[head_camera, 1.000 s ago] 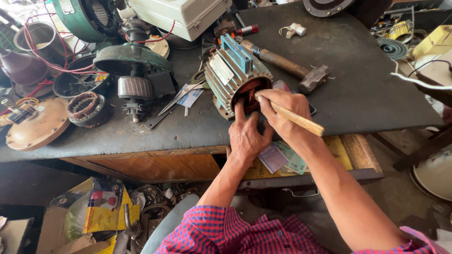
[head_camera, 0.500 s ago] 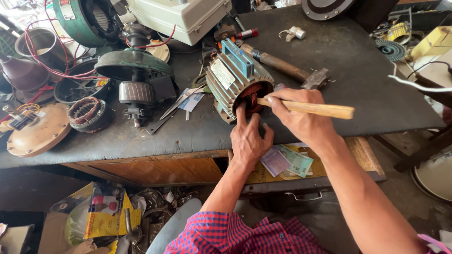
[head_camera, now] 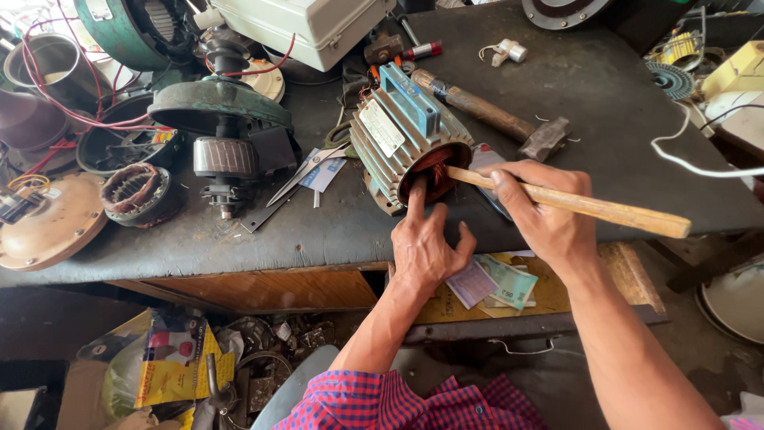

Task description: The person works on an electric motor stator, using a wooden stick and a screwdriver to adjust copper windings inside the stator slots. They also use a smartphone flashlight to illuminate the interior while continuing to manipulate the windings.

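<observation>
My right hand [head_camera: 549,215] has a closed grip on a long pale wooden stick [head_camera: 573,203], its long axis running from the bench's right edge into the open mouth of the grey ribbed motor housing [head_camera: 402,151], which faces the front edge. My left hand [head_camera: 422,247] holds nothing, fingers spread against that opening.

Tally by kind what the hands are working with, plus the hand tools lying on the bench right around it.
Finned motor housing, touched by the left hand: 1
Wooden stick, held in the right hand: 1
Hammer: 1
Scissors: 1
Total: 4
</observation>
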A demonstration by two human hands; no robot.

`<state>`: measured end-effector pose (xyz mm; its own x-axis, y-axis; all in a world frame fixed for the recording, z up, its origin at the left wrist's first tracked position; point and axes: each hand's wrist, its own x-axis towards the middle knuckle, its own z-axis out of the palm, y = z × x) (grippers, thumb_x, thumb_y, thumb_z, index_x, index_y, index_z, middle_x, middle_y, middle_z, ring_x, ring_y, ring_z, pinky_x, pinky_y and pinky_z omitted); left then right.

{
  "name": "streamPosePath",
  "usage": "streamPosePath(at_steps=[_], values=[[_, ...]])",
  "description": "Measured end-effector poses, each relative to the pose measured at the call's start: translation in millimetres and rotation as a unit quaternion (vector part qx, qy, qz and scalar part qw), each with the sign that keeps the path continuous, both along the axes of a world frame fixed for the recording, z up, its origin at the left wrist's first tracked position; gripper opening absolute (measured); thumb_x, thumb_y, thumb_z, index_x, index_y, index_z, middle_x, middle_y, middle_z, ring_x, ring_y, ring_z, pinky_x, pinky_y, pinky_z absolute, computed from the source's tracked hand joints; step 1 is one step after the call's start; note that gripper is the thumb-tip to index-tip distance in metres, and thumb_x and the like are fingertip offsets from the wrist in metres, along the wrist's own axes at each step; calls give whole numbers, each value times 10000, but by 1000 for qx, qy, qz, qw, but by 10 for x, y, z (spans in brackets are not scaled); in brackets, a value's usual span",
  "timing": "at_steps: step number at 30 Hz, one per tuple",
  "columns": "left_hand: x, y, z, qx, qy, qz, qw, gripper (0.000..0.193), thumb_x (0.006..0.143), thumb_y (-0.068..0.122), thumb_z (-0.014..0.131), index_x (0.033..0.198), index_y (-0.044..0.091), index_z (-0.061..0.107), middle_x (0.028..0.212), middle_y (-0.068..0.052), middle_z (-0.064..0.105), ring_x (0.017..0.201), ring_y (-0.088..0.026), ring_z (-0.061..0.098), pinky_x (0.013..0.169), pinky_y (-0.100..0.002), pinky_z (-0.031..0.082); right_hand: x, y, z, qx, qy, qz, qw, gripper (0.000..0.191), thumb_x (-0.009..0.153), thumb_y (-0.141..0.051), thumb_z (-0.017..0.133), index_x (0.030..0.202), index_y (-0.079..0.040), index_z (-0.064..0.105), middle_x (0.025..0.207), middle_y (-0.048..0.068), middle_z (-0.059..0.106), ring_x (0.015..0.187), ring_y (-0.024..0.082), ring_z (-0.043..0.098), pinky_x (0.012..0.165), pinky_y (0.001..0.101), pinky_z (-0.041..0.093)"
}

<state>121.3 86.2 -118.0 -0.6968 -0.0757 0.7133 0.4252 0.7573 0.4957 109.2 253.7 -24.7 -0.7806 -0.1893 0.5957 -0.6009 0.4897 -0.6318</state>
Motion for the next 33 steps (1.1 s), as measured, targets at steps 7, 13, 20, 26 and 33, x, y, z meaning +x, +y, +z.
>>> streamPosePath(at_steps=[7, 13, 20, 26, 33], values=[[-23, -63, 12, -31, -16, 0, 999, 295, 736, 263, 732, 826, -12, 675, 1414, -361, 524, 668, -418, 704, 639, -458, 606, -128, -56, -10, 32, 62, 52, 996, 136, 1007, -100, 686, 1062, -6, 767, 962, 107, 783, 811, 188, 767, 679, 288, 576], [-37, -90, -6, -36, -29, 1, 999, 285, 744, 252, 723, 849, -8, 679, 1419, -366, 513, 644, -385, 707, 619, -446, 609, -123, -158, 25, 115, 137, 73, 981, 106, 984, -53, 709, 1056, 12, 752, 1008, 139, 774, 820, 213, 772, 667, 272, 632], [-24, -125, 26, -35, 1, 5, 999, 266, 754, 244, 724, 875, 10, 692, 1407, -318, 545, 699, -369, 718, 641, -432, 613, 47, -285, 215, 152, 134, 57, 978, 113, 929, -35, 718, 1019, 30, 740, 909, 151, 756, 719, 279, 743, 593, 341, 588], [-55, -137, 36, -36, -22, 1, 999, 236, 748, 231, 725, 806, 7, 677, 1387, -332, 558, 652, -370, 707, 601, -433, 601, -47, -284, 267, 154, 80, 54, 983, 114, 941, -61, 716, 1016, 13, 759, 855, 129, 756, 641, 229, 733, 547, 310, 585], [-71, -141, 29, -29, -11, 7, 999, 220, 762, 221, 723, 801, 11, 669, 1364, -325, 569, 643, -372, 699, 602, -433, 599, -275, -188, 254, 122, 91, 59, 987, 127, 980, -94, 720, 1026, 18, 761, 937, 139, 774, 748, 224, 763, 613, 297, 581]])
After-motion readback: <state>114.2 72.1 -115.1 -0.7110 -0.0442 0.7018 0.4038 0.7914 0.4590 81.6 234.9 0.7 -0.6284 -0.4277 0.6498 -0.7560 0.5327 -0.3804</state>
